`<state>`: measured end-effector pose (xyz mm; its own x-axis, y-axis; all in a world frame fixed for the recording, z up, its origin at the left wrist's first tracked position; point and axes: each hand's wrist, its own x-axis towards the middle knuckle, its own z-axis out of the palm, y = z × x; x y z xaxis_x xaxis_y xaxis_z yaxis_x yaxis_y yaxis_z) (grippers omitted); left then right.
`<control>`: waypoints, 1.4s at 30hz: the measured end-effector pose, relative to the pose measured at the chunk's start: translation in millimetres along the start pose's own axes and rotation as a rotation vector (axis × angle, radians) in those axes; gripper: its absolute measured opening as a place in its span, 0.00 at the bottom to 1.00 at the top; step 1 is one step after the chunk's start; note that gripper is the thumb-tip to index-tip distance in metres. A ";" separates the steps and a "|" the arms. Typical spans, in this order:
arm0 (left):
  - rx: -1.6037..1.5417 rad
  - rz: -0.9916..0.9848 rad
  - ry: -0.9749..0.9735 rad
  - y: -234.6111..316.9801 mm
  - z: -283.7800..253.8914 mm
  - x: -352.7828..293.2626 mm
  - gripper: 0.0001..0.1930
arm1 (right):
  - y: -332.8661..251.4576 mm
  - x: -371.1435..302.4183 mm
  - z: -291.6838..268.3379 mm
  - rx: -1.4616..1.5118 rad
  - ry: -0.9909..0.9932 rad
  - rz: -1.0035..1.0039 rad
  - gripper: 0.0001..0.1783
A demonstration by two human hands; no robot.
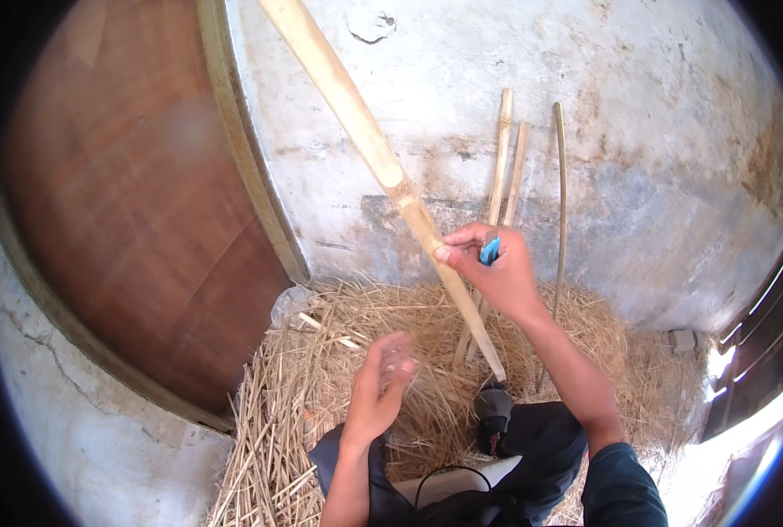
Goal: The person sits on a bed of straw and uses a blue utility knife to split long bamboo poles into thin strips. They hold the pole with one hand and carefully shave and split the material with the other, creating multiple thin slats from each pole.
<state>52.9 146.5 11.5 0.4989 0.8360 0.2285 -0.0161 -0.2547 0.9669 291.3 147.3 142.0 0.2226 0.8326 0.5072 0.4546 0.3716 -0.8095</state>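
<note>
A long split bamboo strip [354, 119] slants from the upper left down to my dark shoe [493, 408], where its narrow lower end rests. My right hand [507, 279] pinches this strip below its node, thumb and fingers on its edge. Tucked in that same hand is a small blue object [490, 252]; the rest of it is hidden, so its kind cannot be told. To the left of the strip, my left hand [381, 386] is raised in the air, holding nothing, its fingers apart and slightly blurred.
Two bamboo strips [503, 145] and a thin bamboo stick [561, 176] lean on the stained wall [655, 79]. Straw and bamboo shavings [269, 457] cover the ground. A brown wooden panel [137, 202] stands at the left. A small grey block [683, 341] lies at the right.
</note>
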 end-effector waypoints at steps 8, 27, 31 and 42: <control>0.222 0.159 -0.010 3.1 18.6 0.7 0.26 | 18.6 -13.9 13.3 0.335 -0.227 0.085 0.14; 0.251 0.057 0.280 5.2 8.1 9.3 0.10 | 10.5 -20.1 15.0 0.746 -0.146 0.186 0.19; 0.142 0.164 0.408 12.8 -14.3 19.9 0.10 | 65.5 -31.5 22.7 0.959 -0.186 0.399 0.20; 0.422 -0.074 0.285 20.0 -28.6 14.9 0.12 | 110.0 -81.4 61.4 0.655 -0.333 0.497 0.21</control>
<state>35.2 167.8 37.5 0.2288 0.9435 0.2397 0.3908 -0.3146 0.8651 270.2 145.6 -6.5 -0.0458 0.9987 0.0226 -0.2355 0.0112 -0.9718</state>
